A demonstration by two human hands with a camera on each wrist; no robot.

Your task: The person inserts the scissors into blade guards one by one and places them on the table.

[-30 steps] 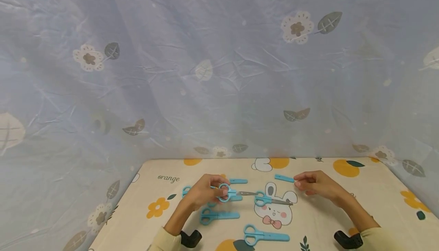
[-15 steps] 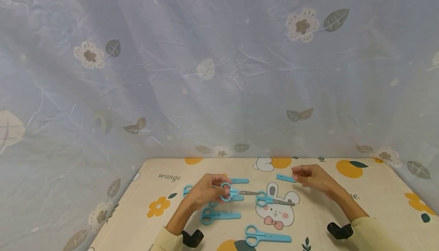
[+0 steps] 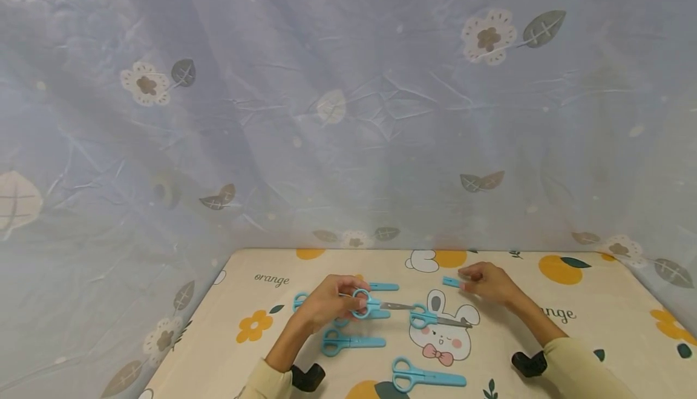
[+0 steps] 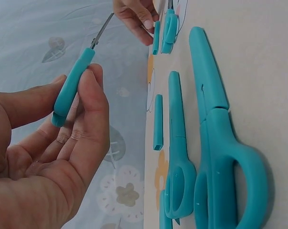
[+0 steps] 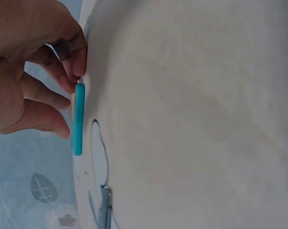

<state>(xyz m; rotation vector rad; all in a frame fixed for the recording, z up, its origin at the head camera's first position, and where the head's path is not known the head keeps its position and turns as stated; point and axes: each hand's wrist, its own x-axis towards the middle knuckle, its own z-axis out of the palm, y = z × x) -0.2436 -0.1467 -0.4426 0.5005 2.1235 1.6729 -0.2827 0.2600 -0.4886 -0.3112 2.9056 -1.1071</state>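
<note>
My left hand (image 3: pixel 334 299) pinches a pair of light-blue scissors (image 3: pixel 372 306) by the handle, raised above the table. Their bare metal blades point right, as the left wrist view also shows on the held scissors (image 4: pixel 75 86). At the right, my right hand (image 3: pixel 487 281) reaches over a light-blue blade cover (image 3: pixel 451 281) lying on the cloth. In the right wrist view, its fingers are spread around the blade cover (image 5: pixel 78 121), the thumb apart from it. Another pair of scissors (image 3: pixel 425 317) with uncovered blades lies between the hands.
Covered scissors (image 3: pixel 351 342) lie below my left hand, and more covered scissors (image 3: pixel 427 378) sit nearer the front. Another blade cover (image 3: pixel 383 287) and a partly hidden scissors handle (image 3: pixel 299 301) are behind the left hand. A patterned curtain (image 3: pixel 348 145) rises beyond the table.
My right hand has moved left, from the blade cover's right end to over more of it. The left hand keeps holding the scissors in nearly the same place. The head view has shifted slightly.
</note>
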